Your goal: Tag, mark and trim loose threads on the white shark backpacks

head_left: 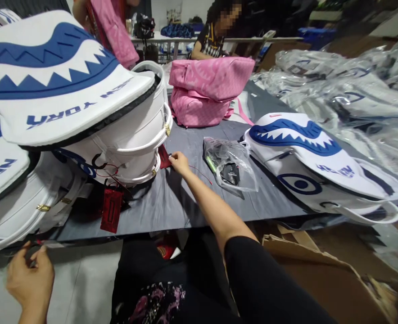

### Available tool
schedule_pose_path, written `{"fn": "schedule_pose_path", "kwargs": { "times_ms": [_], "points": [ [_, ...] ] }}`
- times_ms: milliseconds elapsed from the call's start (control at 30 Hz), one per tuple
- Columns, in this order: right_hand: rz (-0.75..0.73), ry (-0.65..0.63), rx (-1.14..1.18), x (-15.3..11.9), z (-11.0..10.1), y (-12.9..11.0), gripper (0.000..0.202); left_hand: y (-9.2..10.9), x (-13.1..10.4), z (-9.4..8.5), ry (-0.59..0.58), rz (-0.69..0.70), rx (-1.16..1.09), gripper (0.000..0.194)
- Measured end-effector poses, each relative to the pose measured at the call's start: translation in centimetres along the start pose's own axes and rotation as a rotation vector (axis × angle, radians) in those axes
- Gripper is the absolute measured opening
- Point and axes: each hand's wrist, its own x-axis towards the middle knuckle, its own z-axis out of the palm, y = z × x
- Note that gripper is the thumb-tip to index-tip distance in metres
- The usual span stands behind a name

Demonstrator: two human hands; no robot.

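My right hand [179,163] reaches across the grey-covered table, fingers pinched at the edge of a dark red tag [164,156]. This tag lies against the base of a stack of white bags with blue zigzag-tooth flaps [118,130]. A second red tag [111,209] hangs from the stack by a black hook and red string. At the lower left, my left hand [32,274] is curled below the table edge, by another white bag [20,193]. Its fingertips are bent together near a small red bit and a pale strip; what they hold is unclear.
Pink bags [209,90] stand mid-table, before a clear plastic pouch with dark contents [231,168]. A white shark-face backpack [296,157] lies at right. Plastic-wrapped bags [347,85] pile behind it. A cardboard box [320,274] sits below. A co-worker [215,33] is behind.
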Motion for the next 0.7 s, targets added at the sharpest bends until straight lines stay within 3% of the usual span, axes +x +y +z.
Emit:
{"fn": "schedule_pose_path", "kwargs": {
  "times_ms": [100,200,300,400,500,567,700],
  "points": [
    [0.090,0.177,-0.009,4.9,0.7,-0.1,0.042,0.6,-0.3,0.3,0.123,0.117,-0.007,0.057],
    [0.132,0.202,-0.005,7.4,2.2,-1.1,0.039,0.7,-0.5,-0.1,0.134,0.270,-0.001,0.051],
    [0.131,0.181,-0.022,8.1,2.4,-0.5,0.035,0.2,-0.9,-0.7,0.130,0.246,0.028,0.046],
    [0.126,0.121,-0.083,7.2,1.1,2.7,0.032,-0.3,-1.3,-0.6,0.117,0.202,0.037,0.046],
    [0.134,0.051,-0.181,4.7,-0.9,6.8,0.026,-0.4,-1.4,0.6,0.089,0.217,0.029,0.050],
    [0.142,0.064,-0.265,2.9,-2.0,8.4,0.032,-0.2,-1.3,1.4,0.091,0.229,0.026,0.051],
    [0.057,0.197,-0.395,1.5,-2.0,7.5,0.047,0.6,-1.1,1.6,0.119,0.241,0.015,0.051]
  ]
}}
